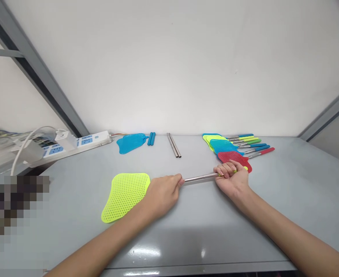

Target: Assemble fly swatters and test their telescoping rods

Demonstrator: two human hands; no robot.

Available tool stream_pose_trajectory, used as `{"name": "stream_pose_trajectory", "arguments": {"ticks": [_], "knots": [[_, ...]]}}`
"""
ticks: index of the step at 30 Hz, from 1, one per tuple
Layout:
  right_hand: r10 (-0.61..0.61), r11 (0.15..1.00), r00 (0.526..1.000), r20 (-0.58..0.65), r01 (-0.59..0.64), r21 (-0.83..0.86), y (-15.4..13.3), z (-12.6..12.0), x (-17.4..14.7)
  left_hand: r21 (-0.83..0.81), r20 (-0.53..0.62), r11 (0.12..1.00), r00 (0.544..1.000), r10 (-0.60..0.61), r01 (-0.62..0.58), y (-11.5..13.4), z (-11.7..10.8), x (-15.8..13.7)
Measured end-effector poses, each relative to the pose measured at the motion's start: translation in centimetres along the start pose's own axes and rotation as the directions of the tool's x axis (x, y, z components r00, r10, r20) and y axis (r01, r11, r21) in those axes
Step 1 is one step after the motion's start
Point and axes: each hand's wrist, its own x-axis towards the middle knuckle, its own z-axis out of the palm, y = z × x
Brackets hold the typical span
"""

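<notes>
I have the left hand [164,195] clasped around a lime-yellow, perforated plastic swatter [126,196] near its silver metal rod [199,178], the right hand [233,180] wrapped around its lime-yellow handle [246,168]. The swatter spans crosswise over the grey table [204,215], in front of piled multicoloured swatters [223,146].

We note an apparent workshop, shown by a grey table [204,215], power strip [91,141], loose metal tubes [172,145] and piled fly swatters [225,146]
</notes>
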Motion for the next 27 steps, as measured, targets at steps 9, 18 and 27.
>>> {"name": "stream_pose_trajectory", "arguments": {"ticks": [9,18,27], "knots": [[0.062,0.997,0.997,0.056,-0.06,-0.039,-0.4,-0.1,0.5,-0.088,0.043,0.992,0.996,-0.083,0.087,0.4,-0.5,0.0],[0.163,0.985,0.985,0.059,-0.166,0.05,-0.6,0.2,1.5,-0.114,0.081,0.988,0.992,-0.091,0.1,-0.6,-0.3,0.6],[0.19,0.976,0.981,0.046,-0.193,0.097,-0.4,0.5,1.5,-0.103,-0.097,0.995,0.995,-0.01,0.0,-2.3,0.2,1.4]]}}
